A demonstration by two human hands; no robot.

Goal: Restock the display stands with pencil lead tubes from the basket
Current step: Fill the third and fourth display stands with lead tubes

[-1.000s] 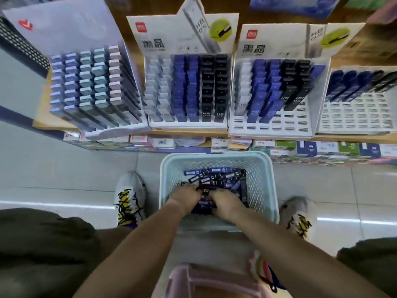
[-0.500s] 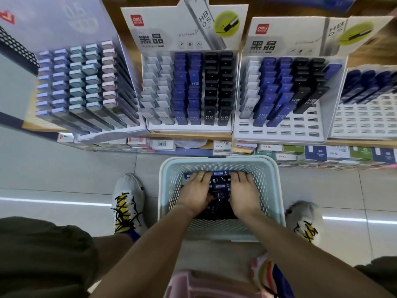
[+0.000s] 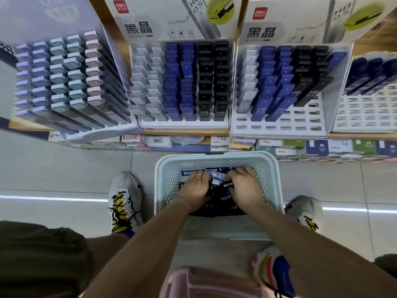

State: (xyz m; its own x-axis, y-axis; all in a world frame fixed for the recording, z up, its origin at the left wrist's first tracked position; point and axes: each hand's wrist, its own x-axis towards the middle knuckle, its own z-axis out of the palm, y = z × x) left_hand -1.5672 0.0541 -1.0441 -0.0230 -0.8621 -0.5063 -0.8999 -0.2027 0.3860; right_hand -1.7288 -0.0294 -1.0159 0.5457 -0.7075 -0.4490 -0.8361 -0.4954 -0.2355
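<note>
Both hands, left hand point(image 3: 196, 187) and right hand point(image 3: 243, 186), curl into lead tubes point(image 3: 217, 176) in the basket point(image 3: 277, 181); actual grasp cannot be told. The person should align tubes lengthwise between the palms before lifting.

Both hands, left point(image 3: 196, 186) and right point(image 3: 243, 186), down among dark lead tubes point(image 3: 219, 201) inside the pale basket point(image 3: 165, 186).

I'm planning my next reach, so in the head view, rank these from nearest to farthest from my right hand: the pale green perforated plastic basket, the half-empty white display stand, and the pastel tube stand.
1. Pale green perforated plastic basket: around the right hand.
2. Half-empty white display stand: on the shelf, straight ahead.
3. Pastel tube stand: far left on the shelf.
</note>
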